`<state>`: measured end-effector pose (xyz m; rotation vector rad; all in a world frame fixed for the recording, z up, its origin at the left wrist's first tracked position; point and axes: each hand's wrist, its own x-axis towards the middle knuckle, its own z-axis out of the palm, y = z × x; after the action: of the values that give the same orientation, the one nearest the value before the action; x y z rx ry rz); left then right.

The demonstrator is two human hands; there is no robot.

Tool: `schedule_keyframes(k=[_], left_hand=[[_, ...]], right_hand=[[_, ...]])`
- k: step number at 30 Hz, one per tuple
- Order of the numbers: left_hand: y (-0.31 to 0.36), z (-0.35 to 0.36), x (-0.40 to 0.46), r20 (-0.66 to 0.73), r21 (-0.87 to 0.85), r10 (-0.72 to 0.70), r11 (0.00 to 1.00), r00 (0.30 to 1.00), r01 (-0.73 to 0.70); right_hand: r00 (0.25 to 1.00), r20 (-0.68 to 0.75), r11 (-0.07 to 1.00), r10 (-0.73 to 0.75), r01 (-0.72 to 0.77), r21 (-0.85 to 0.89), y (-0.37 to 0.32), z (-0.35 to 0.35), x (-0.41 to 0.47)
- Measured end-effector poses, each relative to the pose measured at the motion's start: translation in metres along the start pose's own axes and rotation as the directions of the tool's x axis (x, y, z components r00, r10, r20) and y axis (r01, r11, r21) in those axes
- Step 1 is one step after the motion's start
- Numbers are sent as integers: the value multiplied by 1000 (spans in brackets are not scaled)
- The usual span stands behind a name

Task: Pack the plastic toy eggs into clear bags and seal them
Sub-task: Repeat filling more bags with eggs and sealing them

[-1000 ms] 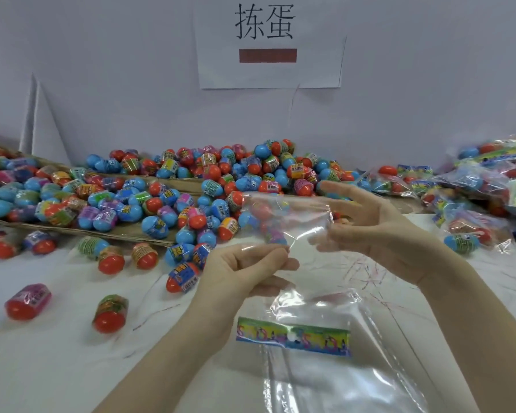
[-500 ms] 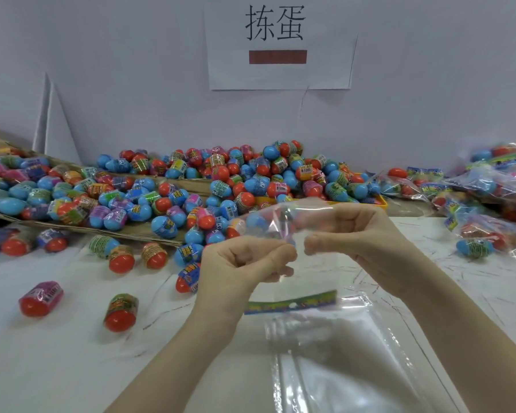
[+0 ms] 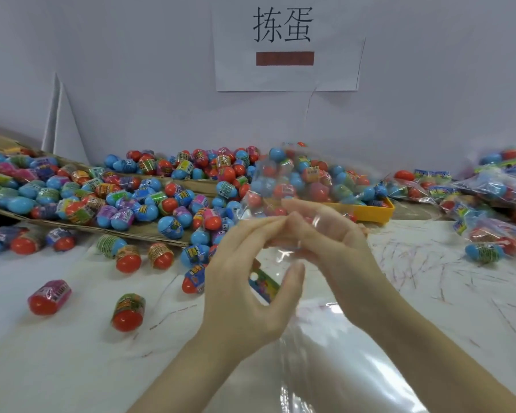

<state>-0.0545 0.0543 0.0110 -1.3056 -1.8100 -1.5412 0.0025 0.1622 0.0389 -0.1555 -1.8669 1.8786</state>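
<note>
Clear bag [image 3: 292, 186]: thin, glossy, crinkled film, see-through enough that I read the blue and red eggs behind it. It stands raised above the two hands, its lower edge gathered where their fingertips meet. It looks empty from here.

Toy eggs [image 3: 149, 201]: smooth hard plastic, two-tone, red or blue domes with printed shrink bands round the middle. Most lie heaped on a flattened cardboard sheet [image 3: 149, 234] and in a yellow tray [image 3: 376, 211] behind the bag. A few loose ones [image 3: 128, 311] lie on the white table cover [image 3: 57, 368], well left of the hands.

Left hand [image 3: 245, 281]: palm turned inward, fingers reaching up and to the right, fingertips pressed on the film against the right hand's; thumb stuck out below, apart from the fingers. I take it as pinching the bag edge.

Right hand [image 3: 331, 242]: comes in from the lower right, fingers curled leftward round the gathered film, which wrinkles over the knuckles.

Below the hands, a stack of flat clear bags [image 3: 340, 368], shiny with glare. A colourful printed header card [image 3: 265, 281] shows between left thumb and fingers.

Far right: filled bags of eggs [image 3: 489, 189] piled up. White paper sign [image 3: 286, 43] on the wall, two black characters above a brown bar.
</note>
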Motion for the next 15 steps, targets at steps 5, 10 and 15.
schedule_keyframes(k=[5,10,15], left_hand=[[0,-6,11,-169,-204,-441,890,881,407],[-8,-5,17,244,-405,-646,610,724,681],[-9,-6,16,228,-434,-607,636,761,638]], right_hand=[[992,44,983,121,-113,-142,-9,-20,5],[939,219,926,265,-185,-329,-17,-30,6],[981,118,956,157,-121,-267,-18,-38,7]])
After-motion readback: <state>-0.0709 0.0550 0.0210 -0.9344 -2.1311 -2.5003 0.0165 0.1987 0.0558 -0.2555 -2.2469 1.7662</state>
